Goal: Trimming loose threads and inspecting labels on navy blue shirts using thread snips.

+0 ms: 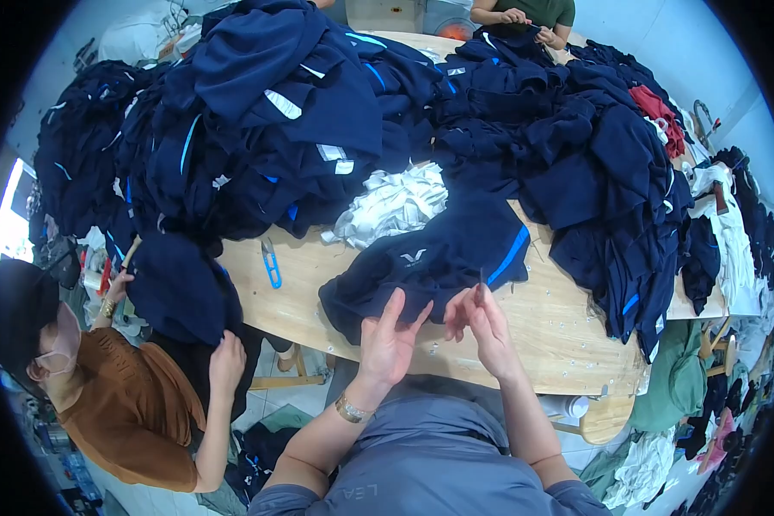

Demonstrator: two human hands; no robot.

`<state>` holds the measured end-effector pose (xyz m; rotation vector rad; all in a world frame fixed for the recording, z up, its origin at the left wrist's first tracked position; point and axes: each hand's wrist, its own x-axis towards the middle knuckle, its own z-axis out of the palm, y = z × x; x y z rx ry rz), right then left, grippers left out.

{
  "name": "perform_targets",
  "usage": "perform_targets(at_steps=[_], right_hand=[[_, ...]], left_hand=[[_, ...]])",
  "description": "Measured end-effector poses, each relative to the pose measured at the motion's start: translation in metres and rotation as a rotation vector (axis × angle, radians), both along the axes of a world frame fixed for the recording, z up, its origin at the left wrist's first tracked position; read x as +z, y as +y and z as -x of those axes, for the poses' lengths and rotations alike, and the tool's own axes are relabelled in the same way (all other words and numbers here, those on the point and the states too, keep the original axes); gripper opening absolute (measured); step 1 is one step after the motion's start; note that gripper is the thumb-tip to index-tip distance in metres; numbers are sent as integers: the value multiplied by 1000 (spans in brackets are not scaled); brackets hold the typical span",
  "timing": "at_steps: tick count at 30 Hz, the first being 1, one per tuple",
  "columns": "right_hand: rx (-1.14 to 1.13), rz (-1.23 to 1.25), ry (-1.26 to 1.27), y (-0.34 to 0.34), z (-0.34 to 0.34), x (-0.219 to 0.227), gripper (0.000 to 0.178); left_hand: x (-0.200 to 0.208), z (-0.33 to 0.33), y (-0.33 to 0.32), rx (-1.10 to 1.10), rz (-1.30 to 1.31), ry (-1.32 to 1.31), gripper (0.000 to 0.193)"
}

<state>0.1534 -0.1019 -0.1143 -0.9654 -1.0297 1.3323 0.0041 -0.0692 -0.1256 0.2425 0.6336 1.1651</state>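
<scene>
A navy garment [439,249] with a bright blue stripe and a small pale chest emblem lies on the table in front of me. At its near edge, my left hand [387,340] is open, thumb and fingers apart, palm turned partly up. I cannot tell whether it touches the cloth. My right hand [486,331] is closed around a small dark, thin tool [481,282], its tip pointing up between thumb and fingers. Most of that tool is hidden in the hand. Beyond the garment sits a bunch of white cloth pieces [396,205].
Blue-handled thread snips [272,265] lie on the wooden table [559,344], left of the garment. Large heaps of navy garments [258,112] rise at the back and right. A co-worker in brown [138,404] handles navy cloth at left; another person [529,21] works across the table.
</scene>
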Motion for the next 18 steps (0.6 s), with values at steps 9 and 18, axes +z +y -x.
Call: perform_targets(at_steps=[9, 18], right_hand=[[-238, -339, -1116, 3, 2, -11, 33], [-243, -421, -1288, 5, 3, -10, 32]], left_hand=[[-7, 5, 1, -51, -58, 9, 24], [-9, 1, -2, -17, -78, 73, 26]])
